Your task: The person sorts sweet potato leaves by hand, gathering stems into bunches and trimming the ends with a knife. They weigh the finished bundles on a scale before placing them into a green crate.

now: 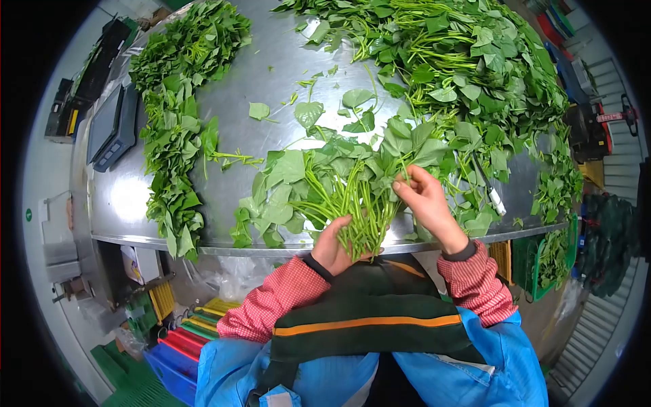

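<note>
My left hand point(332, 247) is wrapped round the lower stems of a bunch of leafy greens point(349, 197) at the table's front edge. The stems point toward me, and the broad leaves fan out over the metal. My right hand point(424, 200) pinches a leafy stem point(404, 167) at the right side of the bunch, thumb and fingers together. Loose leaves and a short sprig point(234, 157) lie around the bunch. Right of my right hand, a dark tool with a white end point(496, 200), perhaps a knife, rests among leaves.
A large heap of greens point(468, 74) covers the table's point(261, 74) right and far side. Bunches point(169, 136) line the left, beside a grey scale point(115, 129). Below the edge stand a blue crate point(169, 373) at left and a green crate point(536, 268) at right.
</note>
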Motion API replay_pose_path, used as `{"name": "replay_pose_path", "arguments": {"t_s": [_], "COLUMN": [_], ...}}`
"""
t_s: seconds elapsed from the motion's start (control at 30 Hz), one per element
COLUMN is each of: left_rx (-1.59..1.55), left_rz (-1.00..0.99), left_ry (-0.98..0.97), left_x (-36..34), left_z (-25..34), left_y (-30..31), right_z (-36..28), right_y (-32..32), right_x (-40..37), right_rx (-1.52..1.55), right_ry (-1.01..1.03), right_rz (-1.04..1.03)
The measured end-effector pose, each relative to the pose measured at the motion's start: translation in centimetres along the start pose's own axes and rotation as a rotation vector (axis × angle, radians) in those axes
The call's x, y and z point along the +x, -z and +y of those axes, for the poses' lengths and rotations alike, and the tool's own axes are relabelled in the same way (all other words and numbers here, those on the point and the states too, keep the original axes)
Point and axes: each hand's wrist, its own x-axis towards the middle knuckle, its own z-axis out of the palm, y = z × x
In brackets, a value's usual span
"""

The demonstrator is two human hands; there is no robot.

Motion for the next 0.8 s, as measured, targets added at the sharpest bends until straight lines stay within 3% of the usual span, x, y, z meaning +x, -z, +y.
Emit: {"name": "replay_pose_path", "arguments": {"t_s": [0.1, 0.2, 0.33, 0.43, 0.5, 0.57, 0.67, 0.73, 0.8], "left_rx": [-0.021, 0.012, 0.155, 0.479, 0.438, 0.08, 0.03, 0.209, 0.164], "left_rz": [-0.03, -0.022, 0.066, 0.115, 0.107, 0.07, 0.102, 0.202, 0.165], "left_ry": [0.008, 0.007, 0.029, 0.166, 0.304, 0.43, 0.332, -0.015, 0.009], "left_x": [0.2, 0.4, 0.9, 0.5, 0.7, 1.8, 0.6, 1.3, 1.1], "left_z": [0.0, 0.1, -0.6, 0.4, 0.5, 0.2, 0.4, -0.6, -0.1], "left_y": [0.1, -0.1, 0.1, 1.2, 2.1, 2.5, 0.2, -0.3, 0.1], "right_z": [-2.0, -3.1, -3.2, -0.6, -4.4, -2.6, -3.6, -7.8, -6.5], "right_y": [0.5, 0.3, -1.8, -4.8, -5.0, -5.1, -3.1, 1.9, 7.8], "right_x": [-2.0, -2.2, -3.4, -5.0, -6.1, -6.4, -7.2, -6.9, -5.0], "right_rx": [-0.303, -0.398, 0.182, 0.592, 0.651, 1.125, 0.744, 0.542, 0.739], "right_ry": [0.083, 0.622, 0.163, -0.256, -0.577, -0.721, -0.304, 0.04, -0.015], "right_rz": [0.001, 0.001, -0.507, -0.488, -0.469, -0.843, -0.859, -0.403, -0.272]}}
